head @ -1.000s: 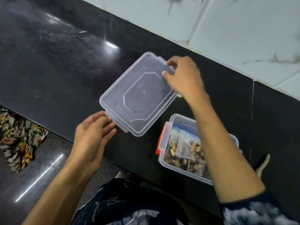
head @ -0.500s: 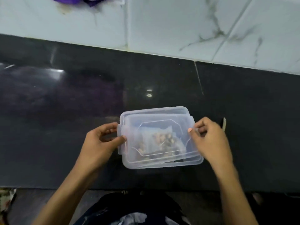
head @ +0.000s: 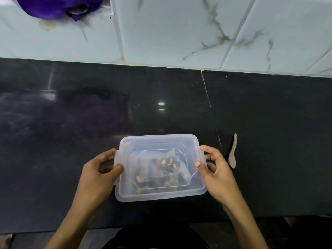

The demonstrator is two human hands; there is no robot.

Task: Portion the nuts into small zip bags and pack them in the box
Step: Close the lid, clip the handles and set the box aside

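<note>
Head view: the box (head: 159, 193) sits on the black counter (head: 71, 141), near its front edge and about midway along it. The translucent lid (head: 158, 142) lies on top of the box, covering it. Through the lid, bags of nuts (head: 161, 169) show blurred inside; how many bags there are cannot be told.

The left hand (head: 97, 178) grasps the left end of the box: its thumb lies on the lid's left margin and its curled fingers wrap round the clip on that end. The right hand (head: 217, 175) grasps the right end the same way, thumb tip on the lid's right margin and fingers curled about the right clip. Whether either clip is latched cannot be told.

A small pale spoon (head: 233, 153) lies flat on the counter just right of the right hand, apart from it, handle pointing toward the wall. White marbled tiles (head: 179, 33) rise behind the counter's back edge. A purple cloth (head: 53, 6) shows at the top left, against the tiles.
</note>
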